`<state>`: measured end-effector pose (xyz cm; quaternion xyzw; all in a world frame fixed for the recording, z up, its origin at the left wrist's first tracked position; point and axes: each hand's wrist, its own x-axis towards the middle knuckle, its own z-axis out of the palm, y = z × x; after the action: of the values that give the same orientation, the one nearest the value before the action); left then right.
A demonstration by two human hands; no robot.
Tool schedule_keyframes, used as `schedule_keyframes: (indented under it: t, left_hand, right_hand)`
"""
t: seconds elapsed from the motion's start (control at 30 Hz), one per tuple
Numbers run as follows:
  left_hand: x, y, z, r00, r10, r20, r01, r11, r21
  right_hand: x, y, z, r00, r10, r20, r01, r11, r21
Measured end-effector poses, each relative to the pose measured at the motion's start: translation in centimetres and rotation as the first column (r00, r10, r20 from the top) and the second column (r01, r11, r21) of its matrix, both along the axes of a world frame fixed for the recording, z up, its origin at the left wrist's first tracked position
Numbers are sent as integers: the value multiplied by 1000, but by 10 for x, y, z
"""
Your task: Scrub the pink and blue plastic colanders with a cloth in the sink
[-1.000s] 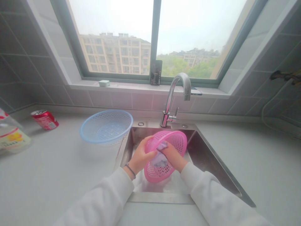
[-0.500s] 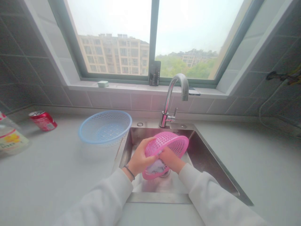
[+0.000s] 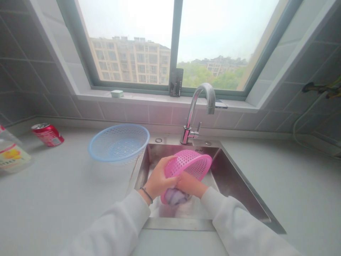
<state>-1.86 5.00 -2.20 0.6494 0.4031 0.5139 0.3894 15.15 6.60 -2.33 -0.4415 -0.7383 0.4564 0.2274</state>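
Observation:
Over the sink (image 3: 234, 177), my left hand (image 3: 159, 177) grips the left rim of a pink plastic colander (image 3: 183, 160), thumb on the inside and fingers behind. The colander is tilted, its opening facing me. My right hand (image 3: 190, 184) is inside it, closed on a pale cloth (image 3: 176, 197) that bunches up at the lower rim. Most of the right fingers are hidden behind my left thumb and the cloth.
On the counter left of the sink stands a light blue colander (image 3: 119, 144). Farther left are a red can (image 3: 48, 135) and a clear bottle (image 3: 13, 153). Behind the sink rises a curved faucet (image 3: 195, 106). A dark box (image 3: 176, 82) leans against the window.
My right hand has moved slightly down and left inside the pink colander, and the cloth has shifted to its lower rim. My left hand keeps its grip.

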Motion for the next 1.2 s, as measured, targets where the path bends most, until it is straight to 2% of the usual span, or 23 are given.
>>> schedule_keyframes:
  t: [0.07, 0.17, 0.23, 0.3, 0.37, 0.43, 0.5, 0.57, 0.63, 0.77, 0.83, 0.93, 1.03, 1.1, 1.2]
  left_hand:
    - [1, 0, 0, 1000, -25, -1, 25, 1000, -11]
    - [1, 0, 0, 999, -41, 31, 41, 999, -21]
    - [0, 1, 0, 998, -38, 54, 40, 999, -34]
    - [-1, 3, -1, 997, -30, 65, 32, 999, -40]
    - [-2, 5, -2, 997, -17, 75, 20, 999, -39]
    - [-3, 7, -2, 995, -5, 102, 9, 999, -43]
    - [-2, 9, -3, 990, -6, 138, 13, 999, -52]
    - [-2, 10, -4, 987, -12, 161, 21, 998, -56]
    - [-2, 10, -6, 985, -16, 174, 27, 998, -61]
    - [-4, 12, -9, 974, -41, 223, 52, 998, -47]
    - [-5, 13, -11, 970, -45, 238, 54, 998, -33]
    - [-5, 13, -12, 969, -52, 240, 64, 997, -42]
    - [-4, 13, -11, 968, -54, 245, 75, 995, -74]
    - [-3, 13, -10, 965, -51, 257, 76, 993, -88]
    - [-3, 13, -9, 957, -41, 288, 72, 993, -97]
  right_hand:
    - [3, 0, -8, 991, 61, 120, -66, 997, 40]
    - [4, 3, -13, 994, 39, 102, -43, 998, 39]
    - [2, 6, -10, 998, -50, 41, 49, 999, 12]
    - [-1, 9, -4, 973, -190, -127, 180, 980, -91]
    - [-3, 10, 3, 876, -318, -363, 241, 940, -243]
    - [-5, 9, 10, 741, -390, -547, 222, 911, -349]
    - [-5, 8, 15, 653, -438, -618, 206, 888, -410]
    - [-6, 7, 19, 625, -456, -634, 197, 878, -437]
    - [-7, 5, 20, 651, -418, -634, 167, 893, -418]
    - [-9, 1, 17, 791, -223, -569, 45, 950, -310]
    - [-8, 0, 15, 875, -148, -460, 31, 967, -252]
    - [-3, 0, 12, 977, -70, -203, 45, 991, -128]
    - [3, 0, 10, 1000, 27, 13, -27, 999, -41]
    - [5, 0, 9, 993, 72, 93, -70, 997, -28]
    - [6, 1, 8, 985, 63, 160, -64, 998, -3]
